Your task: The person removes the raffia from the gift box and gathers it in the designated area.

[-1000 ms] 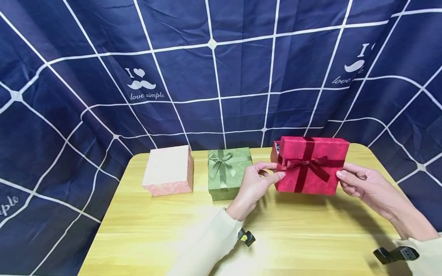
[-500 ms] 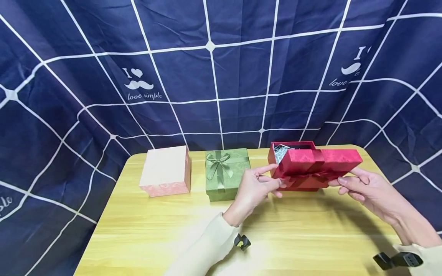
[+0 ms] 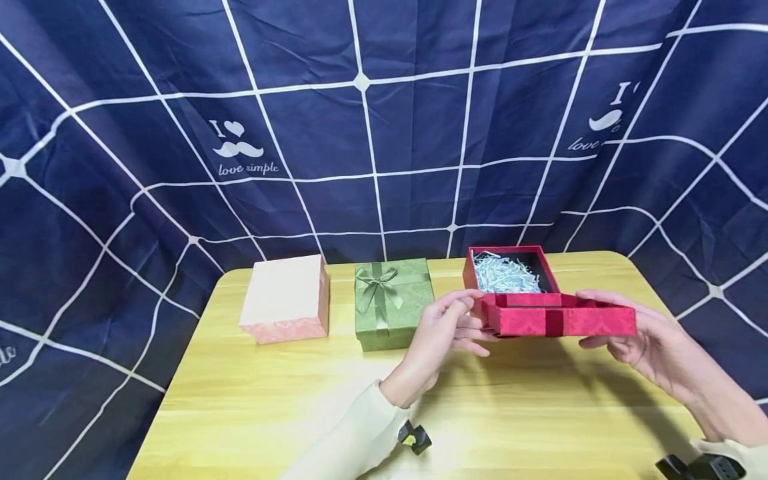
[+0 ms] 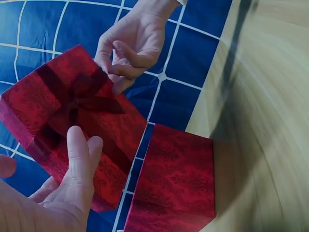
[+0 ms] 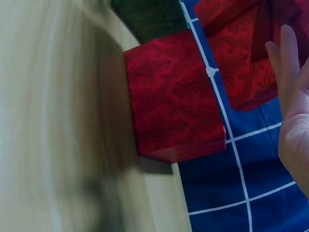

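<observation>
A red box lid (image 3: 567,323) hangs upturned over the table, hollow side up. My left hand (image 3: 441,333) grips its left end, several fingers reaching beneath it. At the right end, my right hand (image 3: 654,350) holds it with fingertips showing below. In the left wrist view the lid's underside (image 4: 111,116) carries a dark red ribbon bow (image 4: 79,99). Just behind the lid stands the red box base (image 3: 470,281), uncovered. Pale blue shredded paper (image 3: 507,275) fills much of it, and the lid overlaps its front in the head view.
To the left of the red box stands a green gift box (image 3: 414,287) with a ribbon bow. Farther left is a pink box (image 3: 285,290) with a plain pale top. Behind the wooden table (image 3: 270,407) hangs a dark blue checked cloth (image 3: 312,127).
The red lid has come forward off its base and tipped over, from bow side facing me to hollow side up. The shredded paper inside the box has come into view. Both hands moved with the lid.
</observation>
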The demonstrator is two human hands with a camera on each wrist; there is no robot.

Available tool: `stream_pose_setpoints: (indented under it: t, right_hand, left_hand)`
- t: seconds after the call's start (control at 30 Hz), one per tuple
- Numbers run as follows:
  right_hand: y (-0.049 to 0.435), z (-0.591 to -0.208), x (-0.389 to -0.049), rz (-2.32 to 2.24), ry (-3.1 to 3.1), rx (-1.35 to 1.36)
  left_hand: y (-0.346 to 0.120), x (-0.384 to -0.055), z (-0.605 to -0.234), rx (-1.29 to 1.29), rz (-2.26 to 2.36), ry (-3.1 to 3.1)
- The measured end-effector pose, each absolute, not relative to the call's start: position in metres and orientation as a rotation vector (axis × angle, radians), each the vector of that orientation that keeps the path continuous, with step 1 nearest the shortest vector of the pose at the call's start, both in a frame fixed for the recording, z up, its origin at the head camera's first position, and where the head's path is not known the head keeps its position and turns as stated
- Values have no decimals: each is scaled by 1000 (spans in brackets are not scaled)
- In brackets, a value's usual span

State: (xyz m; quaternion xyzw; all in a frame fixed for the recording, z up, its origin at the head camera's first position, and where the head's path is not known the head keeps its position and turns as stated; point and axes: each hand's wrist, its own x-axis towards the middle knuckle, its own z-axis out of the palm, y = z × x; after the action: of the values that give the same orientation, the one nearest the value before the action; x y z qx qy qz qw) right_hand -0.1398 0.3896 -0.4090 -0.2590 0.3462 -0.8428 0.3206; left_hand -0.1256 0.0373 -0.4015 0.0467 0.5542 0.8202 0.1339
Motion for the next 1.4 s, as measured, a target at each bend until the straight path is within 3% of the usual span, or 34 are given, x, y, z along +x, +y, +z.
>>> stream_pose_setpoints:
  t: [0.53,0.8,1.0,1.2,1.4]
  right_hand:
    - [383,-415,-125,-2159,1510,-580]
    - [379,-423,-114,-1969,1986,-474]
    - [373,-425,-105,-1646,2416,-512]
    - [367,-421,-102,-1558,2456,-540]
    - [367,-427,-95,-1502,2471,-701]
  left_hand:
    - [29,-109,-416,224,2227,1735]
    - [25,-106,-428,395,2262,1768]
    - [22,-104,-435,409,2177,1831]
    - [22,-98,-441,396,2068,1956]
    - [25,-95,-448,553,1994,2072]
